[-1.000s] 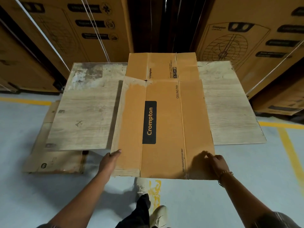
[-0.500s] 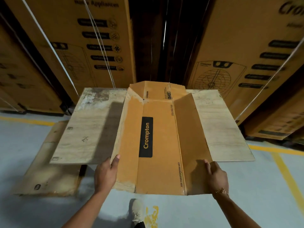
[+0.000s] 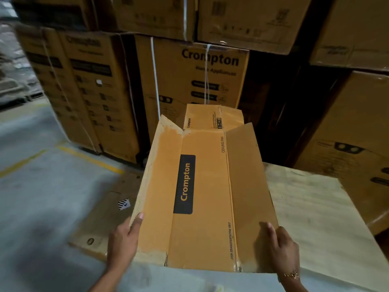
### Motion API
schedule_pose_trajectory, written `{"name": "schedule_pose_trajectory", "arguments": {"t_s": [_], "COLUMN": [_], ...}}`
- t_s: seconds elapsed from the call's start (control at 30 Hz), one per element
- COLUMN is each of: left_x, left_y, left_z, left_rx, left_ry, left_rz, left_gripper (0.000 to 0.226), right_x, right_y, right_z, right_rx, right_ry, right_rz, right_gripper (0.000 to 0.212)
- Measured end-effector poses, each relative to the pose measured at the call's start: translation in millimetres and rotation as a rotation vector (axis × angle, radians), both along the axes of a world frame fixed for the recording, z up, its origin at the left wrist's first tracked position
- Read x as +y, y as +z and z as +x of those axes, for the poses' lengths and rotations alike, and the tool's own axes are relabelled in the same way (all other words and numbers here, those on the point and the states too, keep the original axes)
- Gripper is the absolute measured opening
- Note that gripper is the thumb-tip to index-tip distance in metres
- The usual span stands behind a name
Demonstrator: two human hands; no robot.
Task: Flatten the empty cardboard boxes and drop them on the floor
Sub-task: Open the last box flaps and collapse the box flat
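CHANGE: flattened box (image 3: 202,197), earlier centred on the table (image 3: 315,207), now held raised across its left edge | HANDS: left hand (image 3: 123,239) grips near-left edge; right hand (image 3: 282,245) grips near-right edge | BELOW-LEFT: flat cardboard (image 3: 101,218) on floor

Print on the left stacked cartons (image 3: 84,91) is blurred; the box (image 3: 210,186) probably hides some floor cardboard (image 3: 101,224).
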State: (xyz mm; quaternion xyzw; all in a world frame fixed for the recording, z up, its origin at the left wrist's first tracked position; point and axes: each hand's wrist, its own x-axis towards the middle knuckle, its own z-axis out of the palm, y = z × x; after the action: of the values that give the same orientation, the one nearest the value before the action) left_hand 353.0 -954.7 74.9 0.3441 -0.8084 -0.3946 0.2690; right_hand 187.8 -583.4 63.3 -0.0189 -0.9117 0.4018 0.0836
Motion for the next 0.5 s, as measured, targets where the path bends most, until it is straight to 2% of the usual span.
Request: {"name": "schedule_pose_trajectory", "arguments": {"t_s": [0.17, 0.3, 0.4, 0.5], "left_x": [-112, -213, -269, -319], "left_y": [10, 17, 22, 15], "left_z": [51, 89, 112, 124], "left_rx": [0.025, 0.015, 0.009, -0.022], "left_ry": [0.081, 0.121, 0.138, 0.148], "left_rz": [0.006, 0.013, 0.012, 0.023], "left_gripper": [0.052, 0.066, 0.052, 0.047], "right_x": [-127, -235, -299, -353], "right_y": [1, -1, -10, -20], "right_z": [18, 40, 56, 61], "right_rx": [0.033, 0.028, 0.007, -0.034], "right_ry": [0.083, 0.149, 0.176, 0.199], "right_rz": [-0.002, -0.016, -0.029, -0.043], "right_gripper": [0.07, 0.071, 0.08, 0.087]}}
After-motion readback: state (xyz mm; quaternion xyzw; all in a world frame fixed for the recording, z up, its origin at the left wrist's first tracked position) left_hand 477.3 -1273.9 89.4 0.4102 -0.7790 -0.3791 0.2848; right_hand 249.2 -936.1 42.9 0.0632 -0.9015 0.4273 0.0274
